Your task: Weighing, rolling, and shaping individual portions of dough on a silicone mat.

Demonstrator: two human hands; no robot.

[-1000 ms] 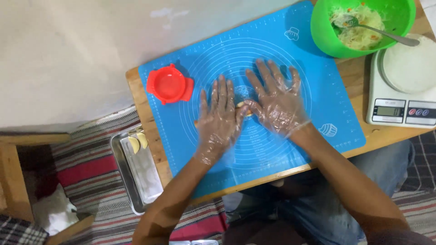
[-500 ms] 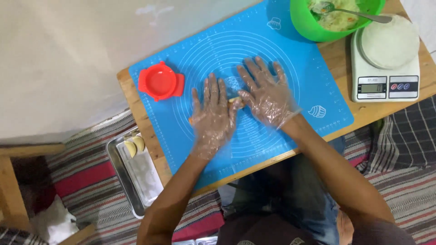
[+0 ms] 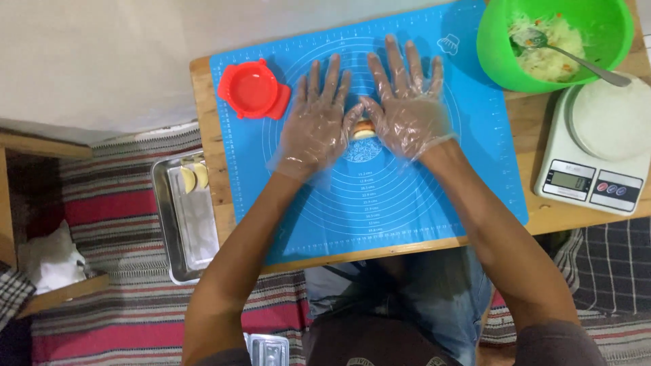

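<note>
While both forearms reach up across the blue silicone mat, the left hand and the right hand lie flat on it side by side, each in a clear plastic glove, fingers spread wide and gripping nothing. Their thumbs meet over a small pale dumpling, which sits on the mat between the two palms, only partly visible with a hint of orange on top. Just left of the left hand rests a red round press mould. At the far right corner of the worktop, a green bowl holds shredded filling and a metal spoon. Near it, a white kitchen scale carries a stack of round wrappers. Beside the worktop, a steel tray holds two finished pieces.
</note>
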